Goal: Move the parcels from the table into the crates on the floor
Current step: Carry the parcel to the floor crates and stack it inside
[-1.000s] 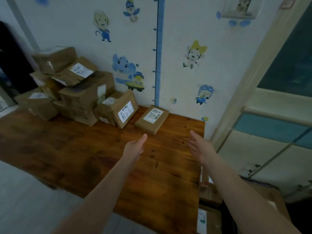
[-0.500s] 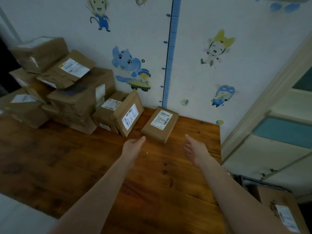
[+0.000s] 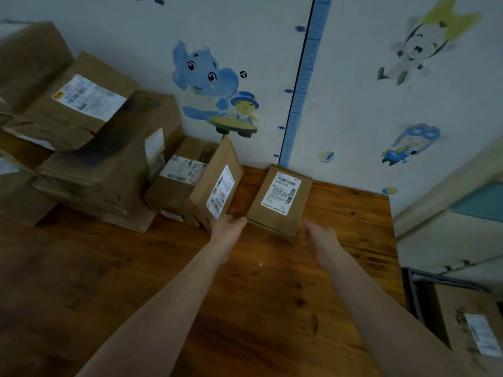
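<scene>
A flat brown parcel (image 3: 280, 202) with a white label lies alone on the wooden table (image 3: 272, 308) near the wall. My left hand (image 3: 230, 229) reaches to its near left corner with fingers straight, at or very near the cardboard. My right hand (image 3: 321, 238) is open just off its near right corner, a small gap from it. A tilted labelled parcel (image 3: 217, 186) leans on a small box (image 3: 177, 183) to the left. Beyond them is a pile of larger parcels (image 3: 103, 159).
The table's right edge (image 3: 392, 240) runs beside a door frame. Down at the lower right, a dark crate (image 3: 419, 292) on the floor holds a labelled parcel (image 3: 473, 322). A wall with cartoon stickers (image 3: 206, 80) backs the table.
Both hands have moved forward over the table toward the flat parcel, now flanking its near corners. The view has moved closer to the wall and parcels.
</scene>
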Demonstrator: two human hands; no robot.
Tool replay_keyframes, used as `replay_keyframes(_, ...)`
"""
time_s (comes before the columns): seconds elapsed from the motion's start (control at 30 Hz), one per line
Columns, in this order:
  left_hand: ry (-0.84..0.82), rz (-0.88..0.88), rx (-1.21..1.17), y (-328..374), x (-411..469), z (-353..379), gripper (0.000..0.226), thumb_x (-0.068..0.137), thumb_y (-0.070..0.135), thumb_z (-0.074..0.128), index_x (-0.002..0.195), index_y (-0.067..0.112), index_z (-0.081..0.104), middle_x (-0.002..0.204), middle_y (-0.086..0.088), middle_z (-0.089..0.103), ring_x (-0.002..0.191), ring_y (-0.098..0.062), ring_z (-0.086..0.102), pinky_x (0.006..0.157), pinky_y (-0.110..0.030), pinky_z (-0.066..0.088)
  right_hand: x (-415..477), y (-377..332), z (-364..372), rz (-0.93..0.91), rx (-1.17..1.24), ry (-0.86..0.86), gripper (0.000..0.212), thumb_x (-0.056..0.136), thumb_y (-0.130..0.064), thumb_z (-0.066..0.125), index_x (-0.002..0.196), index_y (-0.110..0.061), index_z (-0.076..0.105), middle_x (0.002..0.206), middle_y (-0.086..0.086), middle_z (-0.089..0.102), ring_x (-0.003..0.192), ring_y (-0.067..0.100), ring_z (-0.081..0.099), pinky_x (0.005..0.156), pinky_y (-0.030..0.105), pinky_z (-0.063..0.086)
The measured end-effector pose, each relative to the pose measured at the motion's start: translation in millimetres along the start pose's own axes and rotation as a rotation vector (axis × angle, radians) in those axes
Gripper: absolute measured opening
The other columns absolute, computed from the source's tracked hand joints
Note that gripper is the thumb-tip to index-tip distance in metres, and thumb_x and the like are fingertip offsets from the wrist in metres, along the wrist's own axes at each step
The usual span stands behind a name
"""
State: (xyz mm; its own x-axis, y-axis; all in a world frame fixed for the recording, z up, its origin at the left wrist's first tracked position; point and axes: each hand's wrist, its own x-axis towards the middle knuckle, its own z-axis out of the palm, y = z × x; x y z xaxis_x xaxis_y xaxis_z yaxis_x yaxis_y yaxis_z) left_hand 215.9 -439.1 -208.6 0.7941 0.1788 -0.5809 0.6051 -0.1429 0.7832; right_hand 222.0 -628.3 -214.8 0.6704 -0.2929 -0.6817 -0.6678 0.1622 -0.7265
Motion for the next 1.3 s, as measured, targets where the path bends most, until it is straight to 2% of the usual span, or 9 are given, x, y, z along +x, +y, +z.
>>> replay_keyframes(0.1,-0.067,0.04,0.107,5.4,27.4,-5.3,0.036,0.097,0.021,0.048,0.131,0.01,0.048,0.091,0.006,0.052,0.079,-0.008,0.049,0.079,-0.027,0.037,12.6,3.8,16.8,0.008,-0.018,0.08,0.048,0.093,-0.017,0.057,0.136,0.001,0.044,0.124,0.011,0.053,0.122,0.029,0.047,0.106,0.042,0.036)
replay_keyframes(0.17,-0.141,0.059,0.148,7.2,39.1,-8.7,0.044,0.098,0.024,0.047,0.139,0.011,0.04,0.114,0.0,0.055,0.101,-0.015,0.053,0.09,-0.031,0.041,18.8,8.0,24.8,0.0,-0.056,0.119,0.043,0.096,-0.015,0.051,0.135,0.0,0.044,0.111,0.01,0.053,0.107,0.027,0.05,0.096,0.04,0.041)
replay_keyframes(0.3,-0.276,0.046,0.192,1.8,61.4,-17.4,0.063,0.098,0.03,0.048,0.151,0.016,0.018,0.155,-0.004,0.025,0.139,-0.025,0.03,0.114,-0.044,0.029,25.0,26.9,48.7,0.002,-0.078,0.15,0.043,0.098,-0.019,0.045,0.139,-0.008,0.043,0.103,0.005,0.052,0.089,0.02,0.048,0.074,0.032,0.04)
replay_keyframes(0.53,-0.356,0.059,0.207,-7.9,71.6,-17.6,0.062,0.098,0.03,0.05,0.15,0.01,0.022,0.153,-0.007,0.029,0.138,-0.024,0.033,0.112,-0.042,0.033,24.9,43.5,62.2,-0.011,-0.065,0.152,0.048,0.095,-0.027,0.054,0.14,-0.011,0.045,0.134,0.006,0.052,0.123,0.026,0.046,0.101,0.036,0.038)
replay_keyframes(0.77,-0.306,0.041,0.33,-21.3,64.3,-23.7,0.058,0.093,0.04,0.055,0.136,0.002,0.045,0.131,-0.009,0.053,0.116,-0.024,0.051,0.098,-0.035,0.044,19.9,53.3,63.8,-0.002,-0.055,0.189,0.05,0.091,-0.025,0.06,0.135,-0.005,0.048,0.128,0.01,0.056,0.118,0.027,0.051,0.098,0.036,0.041)
replay_keyframes(0.93,-0.203,-0.03,0.063,-28.7,44.6,-31.9,0.05,0.089,0.018,0.065,0.131,0.005,0.041,0.129,-0.012,0.05,0.106,-0.023,0.053,0.087,-0.034,0.05,3.7,59.1,64.2,0.005,-0.004,0.181,0.054,0.085,-0.022,0.068,0.131,-0.001,0.049,0.124,0.012,0.059,0.114,0.027,0.053,0.102,0.04,0.043)
replay_keyframes(1.07,-0.187,-0.089,-0.166,-25.8,21.3,-47.0,0.054,0.087,-0.001,0.063,0.135,0.001,0.038,0.118,-0.007,0.048,0.112,-0.023,0.052,0.096,-0.036,0.049,-21.6,55.7,63.0,-0.057,-0.019,0.15,0.056,0.084,-0.026,0.07,0.13,-0.001,0.049,0.121,0.01,0.058,0.107,0.021,0.053,0.097,0.037,0.046)
replay_keyframes(1.23,-0.281,-0.078,-0.256,-11.4,-4.3,-72.6,0.045,0.086,0.005,0.066,0.127,0.009,0.049,0.118,-0.006,0.058,0.11,-0.022,0.058,0.091,-0.039,0.053,-58.0,45.8,53.6,-0.087,-0.002,-0.002,0.05,0.085,-0.025,0.07,0.127,-0.005,0.051,0.11,0.004,0.062,0.087,0.013,0.06,0.065,0.024,0.05)
replay_keyframes(1.3,-0.338,-0.072,-0.262,-4.0,-15.3,-81.1,0.028,0.087,0.015,0.067,0.112,0.015,0.055,0.113,-0.003,0.06,0.11,-0.021,0.057,0.09,-0.044,0.053,-69.5,41.2,51.0,-0.125,0.002,-0.046,0.051,0.083,-0.021,0.072,0.127,-0.004,0.052,0.11,0.006,0.064,0.091,0.015,0.062,0.066,0.024,0.051)
